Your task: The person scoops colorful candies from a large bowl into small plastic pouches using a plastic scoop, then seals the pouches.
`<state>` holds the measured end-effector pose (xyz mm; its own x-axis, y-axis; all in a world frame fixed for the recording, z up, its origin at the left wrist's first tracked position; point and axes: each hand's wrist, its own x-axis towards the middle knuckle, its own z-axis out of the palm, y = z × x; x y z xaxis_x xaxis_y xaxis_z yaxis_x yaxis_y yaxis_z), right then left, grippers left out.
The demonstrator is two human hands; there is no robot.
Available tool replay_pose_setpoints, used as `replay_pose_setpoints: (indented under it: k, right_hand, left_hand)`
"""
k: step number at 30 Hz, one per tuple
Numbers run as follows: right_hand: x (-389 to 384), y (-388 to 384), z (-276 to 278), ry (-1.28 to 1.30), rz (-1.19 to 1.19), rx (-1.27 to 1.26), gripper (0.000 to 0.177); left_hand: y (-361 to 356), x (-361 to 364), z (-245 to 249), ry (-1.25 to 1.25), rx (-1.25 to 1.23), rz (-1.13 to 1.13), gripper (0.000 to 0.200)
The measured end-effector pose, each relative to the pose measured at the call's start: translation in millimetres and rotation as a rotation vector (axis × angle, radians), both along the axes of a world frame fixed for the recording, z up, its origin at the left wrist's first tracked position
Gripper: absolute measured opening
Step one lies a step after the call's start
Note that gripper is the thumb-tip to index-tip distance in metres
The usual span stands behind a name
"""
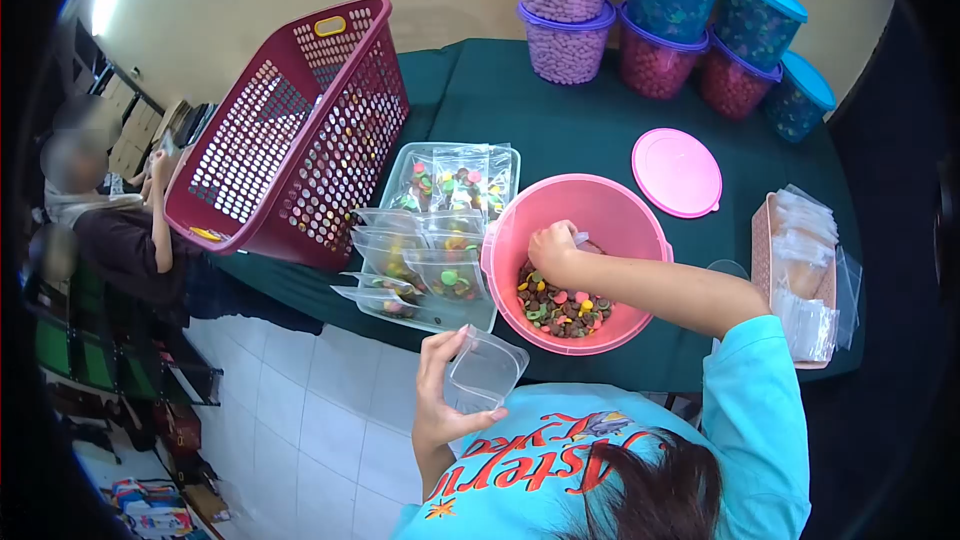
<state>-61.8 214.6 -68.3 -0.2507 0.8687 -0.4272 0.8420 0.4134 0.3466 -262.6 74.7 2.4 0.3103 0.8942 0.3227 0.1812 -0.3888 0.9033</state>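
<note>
My left hand holds a clear, square plastic container by its sides, below the pink tub. My right hand reaches into the round pink tub, its fingers closed round a small clear or whitish thing that is mostly hidden. Brown, green, yellow and pink round candies lie in the bottom of the tub. Left of the tub, a clear tray bears several plastic bags of similar candies. A round pink lid lies flat to the upper right of the tub.
A tall maroon basket stands at the left on the green tablecloth. Lidded tubs are stacked at the back. A pink basket of clear bags sits at the right. Another person is at the far left.
</note>
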Motion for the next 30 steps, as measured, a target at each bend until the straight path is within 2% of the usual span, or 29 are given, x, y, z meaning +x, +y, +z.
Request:
replay_pose_setpoints:
  k: [3,7,9,10,12,16,18,19,21,22,24,27,30]
  right_hand:
    - [-7.6,-7.2,-1.7,0.140,-0.110,0.108,0.027]
    - [-7.5,-8.4,4.1,0.107,-0.091,0.022,0.035]
    - [-3.0,-2.7,9.0,0.284,-0.150,-0.067,0.032]
    - [0.0,-1.4,12.0,0.285,-0.160,-0.065,0.032]
    - [6.3,-1.0,17.5,0.275,-0.066,-0.162,0.021]
    - [11.7,7.1,2.5,0.241,-0.056,-0.177,0.018]
    - [15.0,9.3,-2.4,0.351,-0.047,-0.203,0.019]
    - [14.6,9.5,-4.0,0.352,-0.050,-0.199,0.019]
    - [13.5,8.6,-6.8,0.316,0.044,-0.356,0.027]
    - [9.6,5.7,6.0,0.315,0.045,-0.358,0.027]
    - [2.5,0.8,27.5,0.178,0.012,-0.568,0.032]
    - [12.2,15.3,-2.2,0.211,0.017,-0.678,0.036]
    - [26.5,14.9,27.3,0.314,-0.007,-0.782,0.038]
  left_hand:
    - [6.9,-1.0,2.3,0.019,0.001,-0.032,0.086]
    - [18.7,-6.4,2.9,0.034,0.012,-0.084,0.085]
    - [25.0,-8.5,3.5,0.036,0.033,-0.114,0.085]
    - [28.0,-9.7,4.0,0.037,0.034,-0.123,0.085]
    - [33.3,-11.5,4.9,0.071,0.027,-0.167,0.084]
    - [43.6,-5.5,9.3,0.081,-0.014,-0.307,0.083]
    - [47.1,1.0,11.9,0.131,-0.085,-0.479,0.081]
    - [48.1,3.2,12.3,0.133,-0.082,-0.482,0.081]
    - [49.5,6.4,12.0,0.193,-0.070,-0.529,0.079]
    - [49.5,5.9,11.7,0.167,-0.117,-0.547,0.079]
    - [47.5,6.3,9.6,0.142,-0.164,-0.521,0.082]
    - [43.6,9.2,8.7,0.100,-0.214,-0.477,0.085]
    - [39.1,12.3,5.7,0.084,-0.197,-0.416,0.085]
